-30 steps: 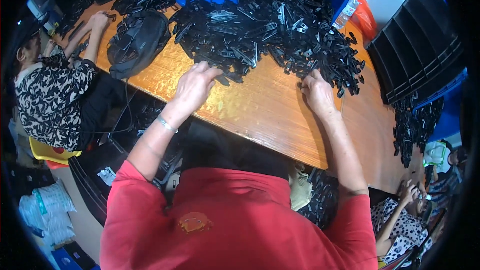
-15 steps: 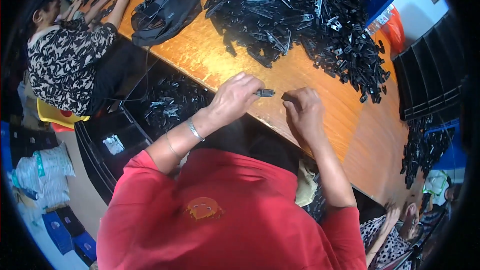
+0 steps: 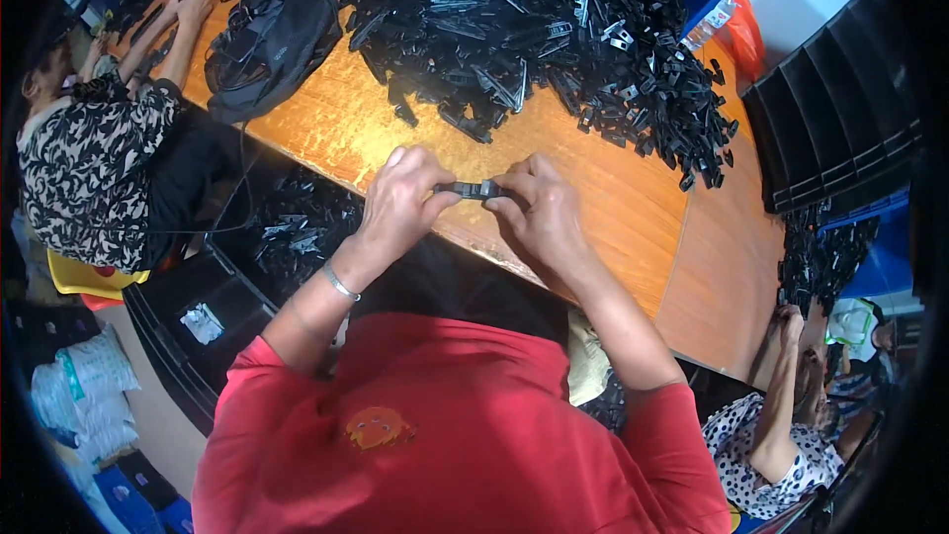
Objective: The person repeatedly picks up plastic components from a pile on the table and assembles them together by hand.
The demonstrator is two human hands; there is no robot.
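Observation:
A small, narrow black plastic part is held level over the near edge of the wooden table, between my two hands. My left hand pinches its left end between thumb and fingers. At its right end, my right hand is closed, thumb below and forefinger above. Whether the right fingers also have a separate small piece in them is hidden. Beyond my hands lies a large heap of similar black plastic parts, some long and thin, some short.
A black bag lies on the table at left. Black crates stand at the right, and an open black box sits low at left. One person sits at far left, another at lower right.
My right hand has moved in to the left and now grips the part's right end, which was free before. The whole view has shifted slightly. The lower-right person's arm is raised.

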